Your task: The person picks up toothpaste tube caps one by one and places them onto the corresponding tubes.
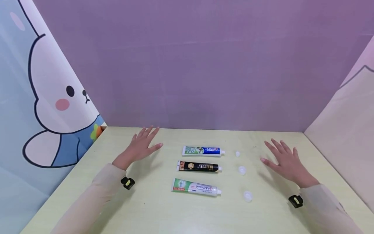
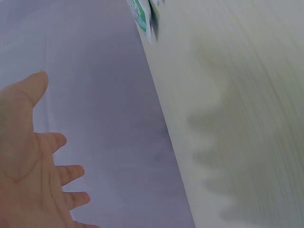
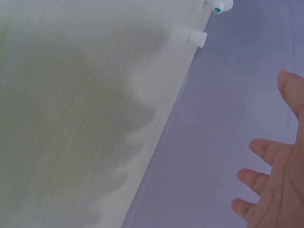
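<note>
Three toothpaste tubes lie in a column mid-table in the head view, nozzles to the right. The farthest is a blue and green tube [image 1: 202,151], the middle one a black tube [image 1: 198,166], the nearest a white and green tube [image 1: 195,187]. To the right of each nozzle sits a loose white cap: a small cap [image 1: 237,153], a middle cap [image 1: 242,170] and a near cap [image 1: 248,196]. My left hand [image 1: 141,148], fingers spread, hovers left of the tubes. Right of the caps, my right hand [image 1: 287,162] also holds nothing, its fingers spread over its shadow.
The pale wooden table [image 1: 163,214] ends at a purple backdrop [image 1: 204,65]. A cartoon-print cloth [image 1: 49,97] hangs along the left side, and a pale cloth [image 1: 350,130] along the right. Each wrist wears a small black device, such as the left wrist device [image 1: 128,183].
</note>
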